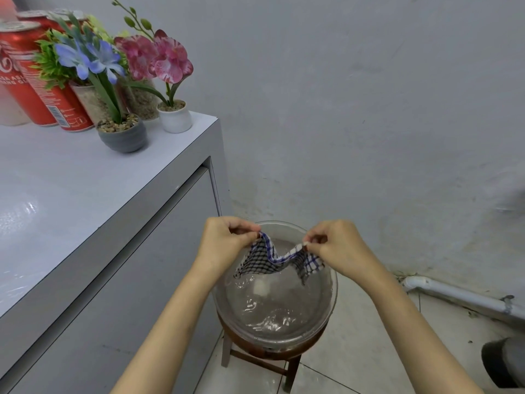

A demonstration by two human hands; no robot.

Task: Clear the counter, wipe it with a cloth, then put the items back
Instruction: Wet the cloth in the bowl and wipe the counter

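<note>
two corners of the checked cloth [277,258] are pinched, one in my left hand [224,240], one in my right hand [338,245], and it sags between them over the glass bowl of water [326,297] below. i'd wring it here so drips miss the counter [71,194], up to my left, where potted flowers [122,132] and cola cans [37,81] sit.

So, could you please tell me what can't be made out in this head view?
Red cans: cut off by the left edge, labels partly hidden by the flowers.
Dark object, bottom right: cut off by the frame edge, unidentifiable.
Stool: seat hidden under the glass bowl.
Cloth: held corners hidden in the left hand and right hand.
Counter: its left part runs out of frame.
</note>
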